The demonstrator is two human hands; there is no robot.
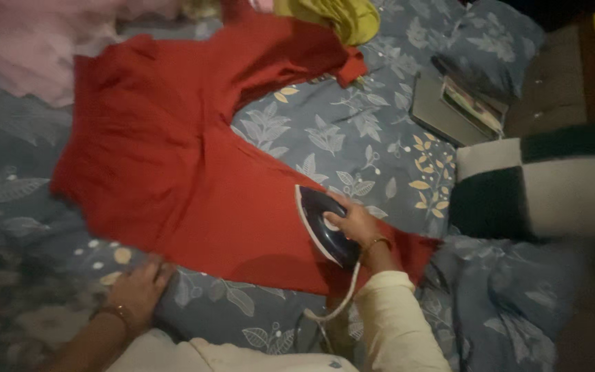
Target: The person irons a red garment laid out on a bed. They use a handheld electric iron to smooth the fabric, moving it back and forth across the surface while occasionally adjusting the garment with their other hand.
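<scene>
While the red garment (173,165) lies spread across the bed (352,131), the right hand (354,224) is wrapped around the handle of the iron (325,227), which rests soleplate-down on the garment's near leg. That leg runs as a long band from the wide waist part, off to the left of the iron, down to a hem just right of the iron, beside the wrist with its thin bangle (374,242). The iron's pointed nose aims up and left, roughly along that axis, so the unpressed stretch of cloth lies ahead of the nose, away from the right hand. The left hand (139,286) rests flat and open, fingers spread, on the bedsheet, touching the garment's lower edge well left of the iron; it grips nothing. A pale cord (342,300) trails from the iron's heel toward the person. The garment looks soft, matte and lightly creased; the iron is hard, glossy, dark blue and boat-shaped. The sheet is blue-grey with a leaf print. Above the iron lie a yellow cloth (339,17) and a pink cloth (22,41); to its right sits a black-and-white blanket (538,186).
</scene>
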